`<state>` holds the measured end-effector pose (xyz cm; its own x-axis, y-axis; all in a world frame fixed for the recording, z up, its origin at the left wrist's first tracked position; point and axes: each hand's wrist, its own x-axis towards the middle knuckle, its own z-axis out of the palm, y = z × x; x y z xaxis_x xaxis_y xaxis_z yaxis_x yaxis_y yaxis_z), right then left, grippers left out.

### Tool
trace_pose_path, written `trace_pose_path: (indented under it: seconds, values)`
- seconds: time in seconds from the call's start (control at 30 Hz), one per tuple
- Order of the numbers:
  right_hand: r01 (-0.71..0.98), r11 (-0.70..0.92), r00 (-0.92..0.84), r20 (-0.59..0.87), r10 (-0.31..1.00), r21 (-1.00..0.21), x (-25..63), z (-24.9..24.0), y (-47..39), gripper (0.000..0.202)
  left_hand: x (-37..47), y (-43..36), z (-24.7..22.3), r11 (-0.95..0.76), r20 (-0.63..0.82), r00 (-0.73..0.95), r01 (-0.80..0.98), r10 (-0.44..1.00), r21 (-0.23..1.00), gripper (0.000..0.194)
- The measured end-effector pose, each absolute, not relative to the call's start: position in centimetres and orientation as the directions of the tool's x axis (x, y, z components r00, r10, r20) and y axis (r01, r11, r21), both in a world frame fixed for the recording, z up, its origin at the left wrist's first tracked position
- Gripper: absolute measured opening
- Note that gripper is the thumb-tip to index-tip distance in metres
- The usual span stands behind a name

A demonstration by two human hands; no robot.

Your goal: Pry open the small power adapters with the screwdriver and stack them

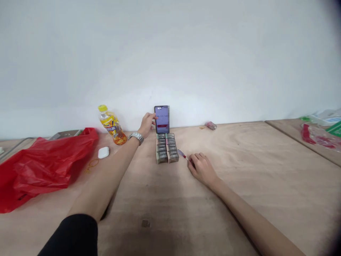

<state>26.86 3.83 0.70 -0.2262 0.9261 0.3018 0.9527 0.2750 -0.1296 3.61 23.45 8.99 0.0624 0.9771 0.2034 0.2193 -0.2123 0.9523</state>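
Note:
My left hand [147, 124], with a metal-banded watch [136, 137] on its wrist, is at the left edge of a smartphone [162, 122]. Its fingers are apart, and one reaches onto the lit screen, which shows timer-like digits and a red button. The phone stands upright against the wall. Just in front of it are two columns of small, dark see-through boxes [167, 148], set close together. My right hand [201, 167] rests on the table to the right of the boxes, fingers loosely bent and empty. A small screwdriver [182, 153] lies with its shaft pointing at those fingers.
A yellow-capped drink bottle [113, 126] leans at the wall. Left of my forearm are a white earbud case [103, 152], rubber bands [93, 163] and a red plastic bag [50, 163]. A small pinkish object [211, 125] lies by the wall; plastic packaging [321, 137] is far right.

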Motion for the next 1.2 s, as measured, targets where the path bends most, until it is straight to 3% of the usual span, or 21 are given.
trace_pose_path:
  seconds: [0.2,0.27,0.33,0.43,0.5,0.63,0.8,0.9,1.0,1.2]
  values:
    - [0.958,0.26,-0.212,0.313,0.926,-0.123,26.8,0.6,3.7,0.018,0.9,14.8,7.6,-0.469,0.368,0.308,0.385,0.877,0.795,0.018]
    - [0.958,0.259,-0.209,0.318,0.925,-0.123,26.8,0.6,3.8,0.019,0.0,11.7,6.4,-0.665,0.46,0.48,0.525,0.747,0.532,0.027]
    - [0.958,0.257,-0.206,0.322,0.924,-0.124,26.8,0.5,3.7,0.02,-0.6,9.2,4.9,-0.728,0.459,0.571,0.599,0.681,0.335,0.045]
    - [0.958,0.258,-0.204,0.328,0.922,-0.127,26.8,0.6,3.7,0.023,-1.3,7.0,2.7,-0.726,0.41,0.615,0.657,0.673,0.206,0.053]
    - [0.954,0.263,-0.2,0.345,0.917,-0.145,26.9,0.6,3.7,0.024,-1.6,6.3,1.7,-0.707,0.418,0.592,0.676,0.689,0.208,0.051]
    - [0.91,0.336,-0.19,0.477,0.858,-0.243,27.0,0.7,3.3,0.023,-1.6,5.5,1.1,-0.683,0.426,0.542,0.647,0.724,0.338,0.031]
    - [0.726,0.583,-0.284,0.613,0.737,-0.364,24.8,1.3,1.4,0.019,-1.3,3.3,1.3,-0.66,0.396,0.529,0.567,0.751,0.493,0.029]
    - [0.567,0.683,-0.443,0.527,0.725,-0.462,22.4,1.5,0.1,0.035,-1.1,1.7,1.2,-0.569,0.314,0.486,0.576,0.816,0.587,0.046]
    - [0.516,0.648,-0.488,0.43,0.76,-0.561,20.8,1.3,-0.3,0.056,-1.1,0.6,1.0,-0.525,0.265,0.485,0.544,0.833,0.654,0.047]
    - [0.47,0.593,-0.526,0.332,0.783,-0.654,20.9,1.0,0.1,0.039,-1.4,0.0,1.3,-0.523,0.243,0.525,0.489,0.815,0.698,0.045]
